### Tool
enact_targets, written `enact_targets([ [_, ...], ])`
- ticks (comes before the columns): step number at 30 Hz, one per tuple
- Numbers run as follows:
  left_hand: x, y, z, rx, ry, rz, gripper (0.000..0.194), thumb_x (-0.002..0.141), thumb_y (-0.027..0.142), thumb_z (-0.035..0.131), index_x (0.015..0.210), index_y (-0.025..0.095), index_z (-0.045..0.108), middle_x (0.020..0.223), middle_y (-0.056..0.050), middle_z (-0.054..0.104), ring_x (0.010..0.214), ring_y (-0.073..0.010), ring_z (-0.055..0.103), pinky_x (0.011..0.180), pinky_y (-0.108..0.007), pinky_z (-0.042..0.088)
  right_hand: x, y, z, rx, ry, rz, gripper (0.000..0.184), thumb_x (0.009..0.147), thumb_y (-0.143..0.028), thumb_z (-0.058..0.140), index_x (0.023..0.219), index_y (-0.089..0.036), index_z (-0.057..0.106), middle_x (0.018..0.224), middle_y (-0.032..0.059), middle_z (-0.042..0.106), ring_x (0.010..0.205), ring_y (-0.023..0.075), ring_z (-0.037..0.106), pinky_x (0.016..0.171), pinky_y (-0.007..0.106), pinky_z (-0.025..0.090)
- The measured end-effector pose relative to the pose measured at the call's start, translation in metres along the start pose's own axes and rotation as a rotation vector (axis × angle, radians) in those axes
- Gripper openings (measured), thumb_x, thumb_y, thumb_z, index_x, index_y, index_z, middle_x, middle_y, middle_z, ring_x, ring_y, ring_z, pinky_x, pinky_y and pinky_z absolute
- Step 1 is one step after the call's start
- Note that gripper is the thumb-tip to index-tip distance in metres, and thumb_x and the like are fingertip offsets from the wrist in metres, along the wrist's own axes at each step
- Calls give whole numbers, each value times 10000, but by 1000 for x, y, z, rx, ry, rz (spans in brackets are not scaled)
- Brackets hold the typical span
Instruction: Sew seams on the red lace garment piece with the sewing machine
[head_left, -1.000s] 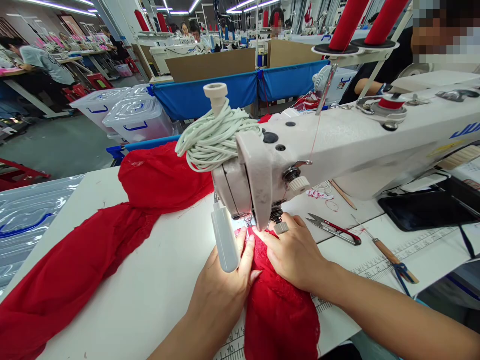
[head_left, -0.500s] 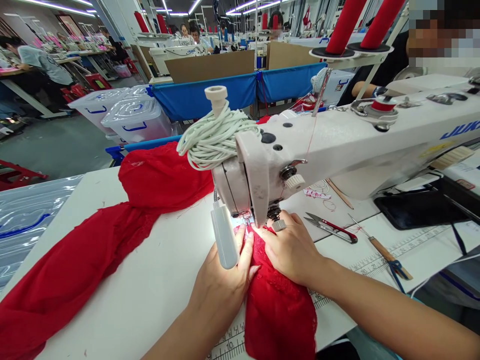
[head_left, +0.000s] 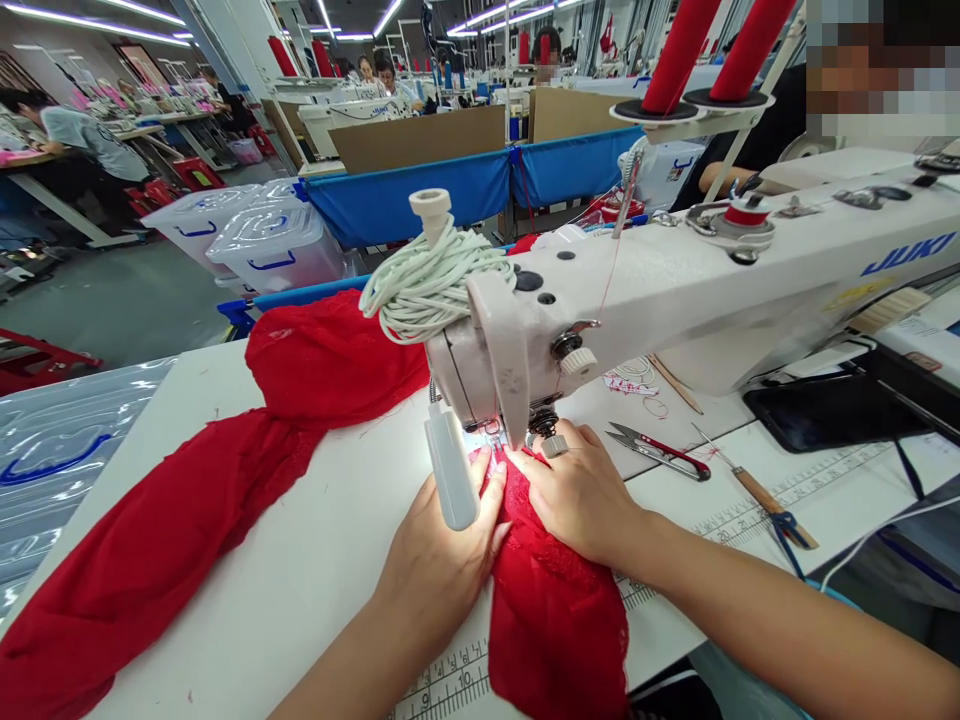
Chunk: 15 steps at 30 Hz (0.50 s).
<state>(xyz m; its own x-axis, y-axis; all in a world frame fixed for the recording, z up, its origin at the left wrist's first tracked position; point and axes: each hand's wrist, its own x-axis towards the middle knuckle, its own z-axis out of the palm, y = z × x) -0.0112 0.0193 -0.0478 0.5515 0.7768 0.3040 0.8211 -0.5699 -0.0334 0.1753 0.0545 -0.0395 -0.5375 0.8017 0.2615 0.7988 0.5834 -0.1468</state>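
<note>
A strip of red lace-edged fabric [head_left: 551,600] runs from the table's front edge up under the presser foot of a white sewing machine [head_left: 675,255]. My left hand [head_left: 446,545] lies at the strip's left side, fingers stretched toward the needle and thumb resting on the cloth. A grey lamp [head_left: 451,475] hangs in front of part of it. On the right side, my right hand [head_left: 574,495] has its fingertips closed on the lace close to the presser foot; the machine head hides some fingers. Red thread runs down the machine head.
More red fabric [head_left: 172,540] stretches across the table's left. Thread snips [head_left: 660,452], a wooden-handled awl [head_left: 772,508] and a black phone [head_left: 817,410] lie right of my right hand. Clear plastic boxes [head_left: 262,235] stand beyond the table. A person sits at far right.
The camera view has shifted slightly. Both hands stay beside the presser foot on the red fabric, with barely visible movement.
</note>
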Motion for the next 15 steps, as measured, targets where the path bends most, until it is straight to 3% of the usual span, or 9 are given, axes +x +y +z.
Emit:
enact_targets([
  [15, 4, -7, -8, 7, -31, 102, 399, 925, 252, 387, 1264, 83, 512, 1302, -182, 558, 1184, -333, 528, 935, -503, 475, -1, -4, 1, -18, 83, -4, 246, 779, -125, 517, 961, -153, 680, 759, 72, 604, 807, 231, 400, 679, 356, 248],
])
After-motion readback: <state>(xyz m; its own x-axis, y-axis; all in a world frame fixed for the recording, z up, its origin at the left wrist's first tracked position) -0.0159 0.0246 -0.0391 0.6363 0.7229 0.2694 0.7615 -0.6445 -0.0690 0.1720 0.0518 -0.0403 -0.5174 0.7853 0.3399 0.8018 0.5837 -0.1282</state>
